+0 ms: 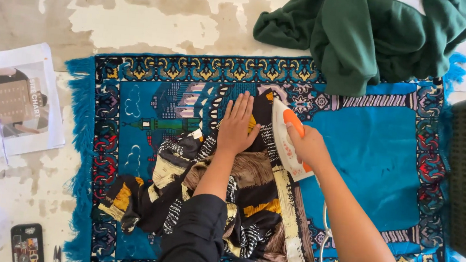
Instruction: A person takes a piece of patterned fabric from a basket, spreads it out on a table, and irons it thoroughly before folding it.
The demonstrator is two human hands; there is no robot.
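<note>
left hand (pixel 237 124) flat, fingers spread, pressing patterned cloth (pixel 249 204) on blue rug (pixel 375 153); right hand (pixel 308 146) grips iron (pixel 285 138) just right of it. bare rug further right.

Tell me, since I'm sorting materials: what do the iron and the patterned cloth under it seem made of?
Iron: apparently smooth white plastic shell, orange handle, slight sheen. Patterned cloth: looks like thin, soft woven fabric, matte; it rumples into loose folds.
</note>
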